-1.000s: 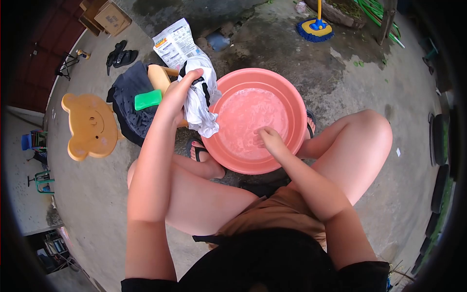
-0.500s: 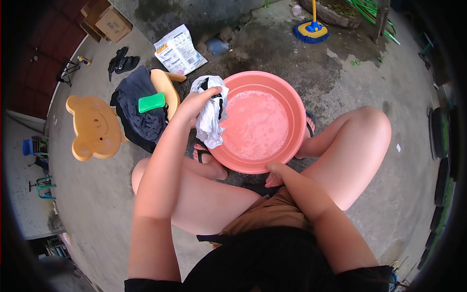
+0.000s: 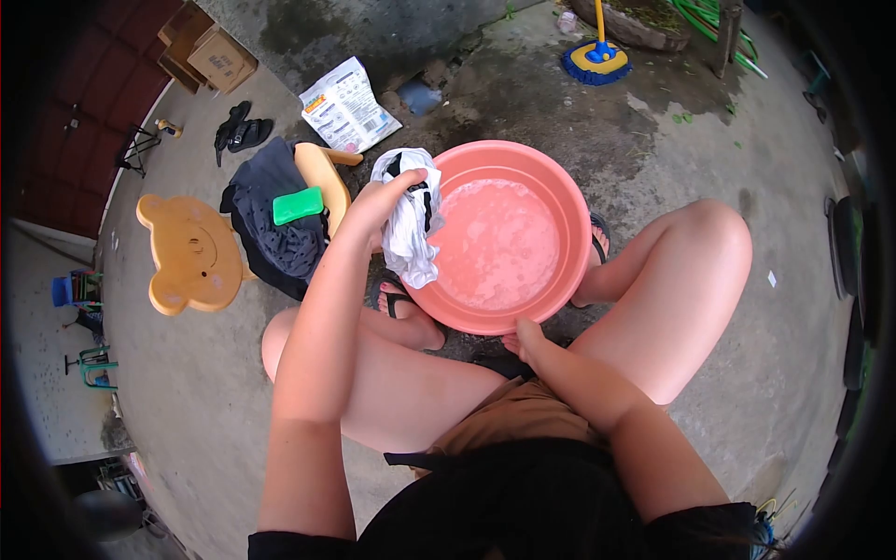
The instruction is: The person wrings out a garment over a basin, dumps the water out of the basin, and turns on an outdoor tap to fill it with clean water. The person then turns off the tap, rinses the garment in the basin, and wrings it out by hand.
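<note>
My left hand (image 3: pixel 385 202) is closed around a bunched white garment with black parts (image 3: pixel 411 245), which hangs down over the left rim of the pink basin (image 3: pixel 571 252). Inside the basin lies shallow, cloudy water (image 3: pixel 499 238) with foam patches. At the near rim, my right hand (image 3: pixel 525 343) is closed on the basin's edge, thumb at the top and fingers lower down, partly hidden. Left of the garment, a green soap bar (image 3: pixel 298 206) rests on dark clothes (image 3: pixel 266 177) piled on a small yellow chair (image 3: pixel 194 250) with a bear-face backrest.
A white printed bag (image 3: pixel 350 107) lies beyond the chair, near black sandals (image 3: pixel 245 129). Cardboard boxes (image 3: pixel 222 58) stand at the far left. A blue-and-yellow mop (image 3: pixel 597 63) rests on the wet concrete at the back. My legs straddle the basin.
My right hand's fingers have shifted up and left, closer under the basin's near rim. The left hand still holds the garment in about the same place. The whole view has shifted slightly.
</note>
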The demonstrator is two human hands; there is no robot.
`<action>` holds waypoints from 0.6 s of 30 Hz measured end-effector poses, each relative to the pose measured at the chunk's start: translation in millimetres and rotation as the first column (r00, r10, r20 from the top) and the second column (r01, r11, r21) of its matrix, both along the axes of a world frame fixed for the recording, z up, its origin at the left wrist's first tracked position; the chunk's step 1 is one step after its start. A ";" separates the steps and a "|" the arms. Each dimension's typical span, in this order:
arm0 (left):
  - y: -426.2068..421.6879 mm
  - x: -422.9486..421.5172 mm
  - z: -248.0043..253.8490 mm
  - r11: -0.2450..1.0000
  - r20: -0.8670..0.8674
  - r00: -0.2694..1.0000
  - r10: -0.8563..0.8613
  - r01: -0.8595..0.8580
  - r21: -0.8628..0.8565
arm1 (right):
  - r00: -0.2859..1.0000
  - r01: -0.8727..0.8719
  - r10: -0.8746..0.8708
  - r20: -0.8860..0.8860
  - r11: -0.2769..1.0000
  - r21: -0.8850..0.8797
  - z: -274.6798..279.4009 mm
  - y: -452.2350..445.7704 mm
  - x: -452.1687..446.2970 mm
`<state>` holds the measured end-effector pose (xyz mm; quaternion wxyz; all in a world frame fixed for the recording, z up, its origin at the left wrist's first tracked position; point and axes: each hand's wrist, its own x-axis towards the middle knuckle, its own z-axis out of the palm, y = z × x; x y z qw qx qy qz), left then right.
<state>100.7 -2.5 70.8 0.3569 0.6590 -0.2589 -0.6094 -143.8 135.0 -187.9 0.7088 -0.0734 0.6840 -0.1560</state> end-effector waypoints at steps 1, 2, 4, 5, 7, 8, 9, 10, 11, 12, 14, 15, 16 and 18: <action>-0.3 1.4 -1.2 1.000 0.006 1.000 0.004 -0.004 -0.007 | 1.000 0.028 -0.028 -0.001 0.999 -0.036 -2.1 -0.3 0.4; -0.4 3.1 -1.8 1.000 0.006 1.000 0.003 -0.002 -0.005 | 0.998 0.056 -0.057 -0.001 0.996 -0.072 -4.2 -0.7 0.4; -0.9 6.5 -2.5 1.000 0.005 1.000 -0.002 0.002 0.000 | 0.996 0.087 -0.088 -0.020 0.993 -0.075 1.5 -3.1 0.3; -1.2 7.9 -2.9 1.000 0.011 1.000 -0.002 0.002 0.001 | 0.994 0.102 -0.105 -0.030 0.992 -0.077 4.6 -4.4 0.1; -0.8 9.1 -1.6 1.000 0.023 1.000 -0.002 0.002 0.005 | 0.990 0.144 -0.143 0.022 0.984 -0.104 12.8 -7.5 -0.9; -0.1 10.3 0.0 1.000 0.006 1.000 -0.003 0.003 -0.011 | 0.986 0.165 -0.160 0.048 0.979 -0.116 16.6 -9.0 -1.4; 1.8 9.4 6.8 1.000 -0.012 1.000 -0.003 0.003 -0.025 | 0.979 0.200 -0.194 0.060 0.972 -0.119 20.7 -11.2 -1.5; 2.8 9.6 10.1 0.999 -0.031 1.000 -0.003 0.002 -0.041 | 0.971 0.235 -0.227 0.071 0.964 -0.123 24.6 -14.4 -1.7; -1.2 17.8 5.0 1.000 -0.006 1.000 0.003 -0.003 -0.029 | 0.962 0.269 -0.260 0.082 0.955 -0.126 28.6 -17.9 -1.9; 1.2 15.2 13.0 0.998 0.001 0.999 0.034 -0.034 -0.054 | 0.959 0.278 -0.266 0.099 0.952 -0.130 31.4 -20.6 -2.8; 0.6 22.9 14.5 0.993 -0.027 0.999 0.044 -0.047 -0.106 | 0.952 0.294 -0.277 0.132 0.946 -0.134 36.7 -25.0 -4.5; 2.2 24.5 20.1 0.992 -0.035 0.998 0.044 -0.048 -0.120 | 0.951 0.289 -0.265 0.157 0.945 -0.151 41.7 -28.0 -5.0; 3.4 24.7 25.8 0.990 -0.012 0.999 0.047 -0.048 -0.135 | 0.951 0.282 -0.252 0.180 0.944 -0.169 46.6 -32.0 -6.0; 8.0 22.8 36.6 0.978 0.017 0.999 0.049 -0.045 -0.206 | 0.947 0.278 -0.227 0.228 0.935 -0.219 58.4 -42.6 -9.3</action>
